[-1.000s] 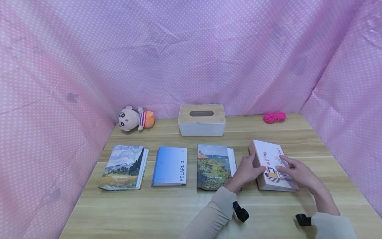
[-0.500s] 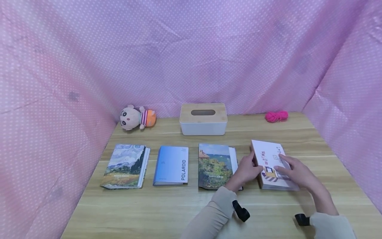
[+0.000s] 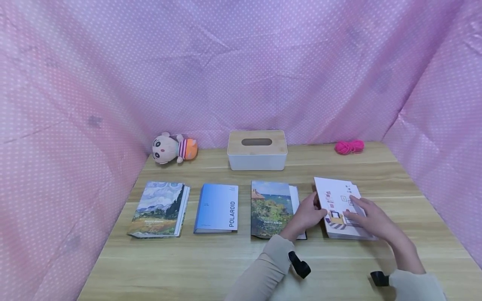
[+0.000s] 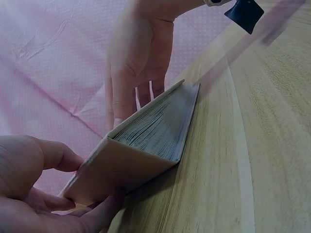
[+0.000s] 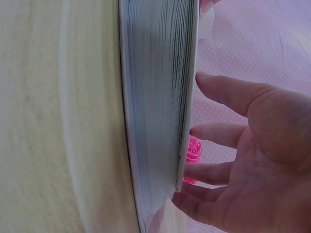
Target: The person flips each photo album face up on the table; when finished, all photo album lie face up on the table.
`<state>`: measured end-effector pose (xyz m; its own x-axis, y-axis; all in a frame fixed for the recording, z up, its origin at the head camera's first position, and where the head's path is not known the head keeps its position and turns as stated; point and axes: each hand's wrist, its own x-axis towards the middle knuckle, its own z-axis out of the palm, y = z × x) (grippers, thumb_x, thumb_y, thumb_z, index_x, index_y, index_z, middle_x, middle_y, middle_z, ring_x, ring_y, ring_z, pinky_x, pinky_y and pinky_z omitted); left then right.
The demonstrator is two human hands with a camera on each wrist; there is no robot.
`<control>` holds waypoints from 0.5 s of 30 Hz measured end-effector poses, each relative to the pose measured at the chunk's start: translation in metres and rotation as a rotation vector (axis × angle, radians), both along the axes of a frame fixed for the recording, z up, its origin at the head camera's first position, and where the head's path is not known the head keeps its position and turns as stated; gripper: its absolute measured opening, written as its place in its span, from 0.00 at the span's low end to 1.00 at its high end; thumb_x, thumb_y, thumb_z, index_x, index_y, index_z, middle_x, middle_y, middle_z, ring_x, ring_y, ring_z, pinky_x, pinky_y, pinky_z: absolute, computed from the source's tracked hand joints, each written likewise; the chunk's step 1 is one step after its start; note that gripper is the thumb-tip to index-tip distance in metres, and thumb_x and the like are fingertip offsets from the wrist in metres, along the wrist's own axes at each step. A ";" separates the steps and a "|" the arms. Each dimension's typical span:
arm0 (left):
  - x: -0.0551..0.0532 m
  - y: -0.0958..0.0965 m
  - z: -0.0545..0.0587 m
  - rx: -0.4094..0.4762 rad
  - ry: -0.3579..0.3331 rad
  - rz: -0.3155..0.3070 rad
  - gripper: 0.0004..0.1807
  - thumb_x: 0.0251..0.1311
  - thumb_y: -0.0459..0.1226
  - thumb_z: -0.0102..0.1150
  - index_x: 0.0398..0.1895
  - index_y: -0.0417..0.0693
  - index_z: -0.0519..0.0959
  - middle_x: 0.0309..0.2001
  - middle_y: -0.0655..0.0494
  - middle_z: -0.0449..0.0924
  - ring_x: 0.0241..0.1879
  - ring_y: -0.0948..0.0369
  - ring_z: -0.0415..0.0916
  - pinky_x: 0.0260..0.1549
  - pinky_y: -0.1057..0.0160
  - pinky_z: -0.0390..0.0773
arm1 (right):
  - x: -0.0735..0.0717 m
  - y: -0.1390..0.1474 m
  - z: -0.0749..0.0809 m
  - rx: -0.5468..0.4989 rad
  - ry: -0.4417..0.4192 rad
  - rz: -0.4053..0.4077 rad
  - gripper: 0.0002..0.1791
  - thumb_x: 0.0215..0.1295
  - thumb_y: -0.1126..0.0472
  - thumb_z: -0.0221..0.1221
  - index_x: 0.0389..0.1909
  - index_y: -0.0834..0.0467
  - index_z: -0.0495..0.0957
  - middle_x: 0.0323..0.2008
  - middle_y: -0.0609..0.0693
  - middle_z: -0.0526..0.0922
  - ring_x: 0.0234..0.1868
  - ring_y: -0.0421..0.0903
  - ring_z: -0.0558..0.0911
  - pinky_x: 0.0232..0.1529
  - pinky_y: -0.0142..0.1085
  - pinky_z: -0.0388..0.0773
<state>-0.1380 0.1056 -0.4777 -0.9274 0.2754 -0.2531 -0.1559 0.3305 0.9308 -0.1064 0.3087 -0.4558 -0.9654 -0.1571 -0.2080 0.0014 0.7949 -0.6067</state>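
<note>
A thick white photo album point(image 3: 344, 207) with printed drawings on its cover lies at the right of the table. My left hand point(image 3: 306, 214) grips its spine side, thumb on the cover edge and fingers against the spine. In the left wrist view, that hand point(image 4: 43, 189) holds the spine point(image 4: 121, 170), and the page block shows beyond it. The spine side looks slightly raised. My right hand point(image 3: 374, 219) rests on the cover's right part with its fingers spread. From the right wrist view, fingertips of the right hand point(image 5: 257, 150) touch the cover beside the pages point(image 5: 158, 97).
To the left lie a photo album with a garden-and-sea painting point(image 3: 271, 209), a blue Polaroid album point(image 3: 216, 209) and a photo album with a wheat-field painting point(image 3: 158, 209). Behind are a plush toy point(image 3: 174, 148), a tissue box point(image 3: 257, 161) and pink yarn point(image 3: 349, 146).
The white album's spine side has tipped up and its cover edge has shifted slightly left, so the spine shows less. My left hand has moved a little left with it; the right stays on the cover.
</note>
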 end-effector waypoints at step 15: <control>-0.003 -0.013 0.028 -0.155 0.130 -0.062 0.32 0.62 0.44 0.58 0.69 0.54 0.62 0.64 0.56 0.69 0.62 0.58 0.69 0.59 0.58 0.71 | -0.011 0.011 0.018 0.032 0.094 0.018 0.40 0.69 0.45 0.52 0.68 0.72 0.56 0.64 0.79 0.57 0.62 0.78 0.56 0.55 0.71 0.55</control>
<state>-0.1413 0.0922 -0.4501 -0.9377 0.2997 -0.1757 -0.0125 0.4763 0.8792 -0.1176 0.3197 -0.4374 -0.9781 -0.1689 -0.1213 -0.0687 0.8132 -0.5780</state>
